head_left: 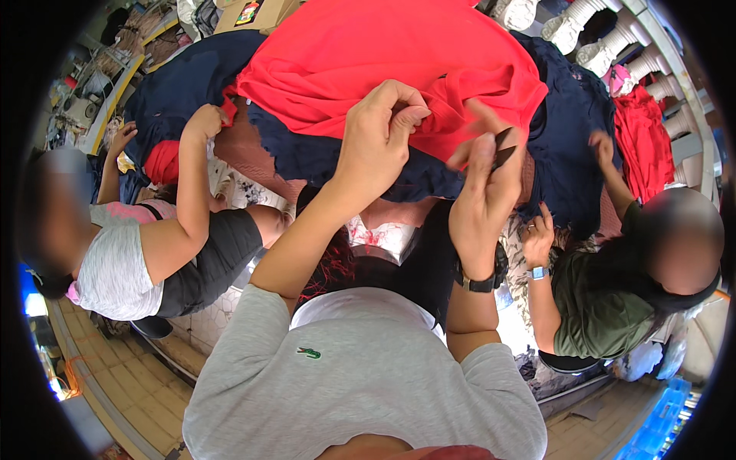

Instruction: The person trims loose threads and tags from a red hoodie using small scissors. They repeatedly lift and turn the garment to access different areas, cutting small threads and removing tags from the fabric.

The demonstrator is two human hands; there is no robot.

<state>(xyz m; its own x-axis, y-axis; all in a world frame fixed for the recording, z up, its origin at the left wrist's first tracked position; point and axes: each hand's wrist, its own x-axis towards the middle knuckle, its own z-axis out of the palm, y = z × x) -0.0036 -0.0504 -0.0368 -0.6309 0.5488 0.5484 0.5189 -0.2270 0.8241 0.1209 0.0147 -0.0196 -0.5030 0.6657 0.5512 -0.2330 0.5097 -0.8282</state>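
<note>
A large red cloth garment (345, 57) is spread over the work surface in front of me, bunched into folds near my hands. My left hand (379, 138) is closed in a pinch on the near edge of this red cloth. To its right, my right hand (491, 180) is curled around small dark thread snips (503, 150), partly hidden by the fingers. Motion smears some of its fingertips, close beside the bunched cloth. Dark navy cloth (429, 175) lies beneath the red garment and hangs toward my lap.
A co-worker (115, 257) at left handles red cloth; another (613, 284) at right touches navy cloth (571, 130). White cones (606, 54) line a rack at the far right, near a red cloth pile (644, 146). Red threads (330, 268) lie by my lap.
</note>
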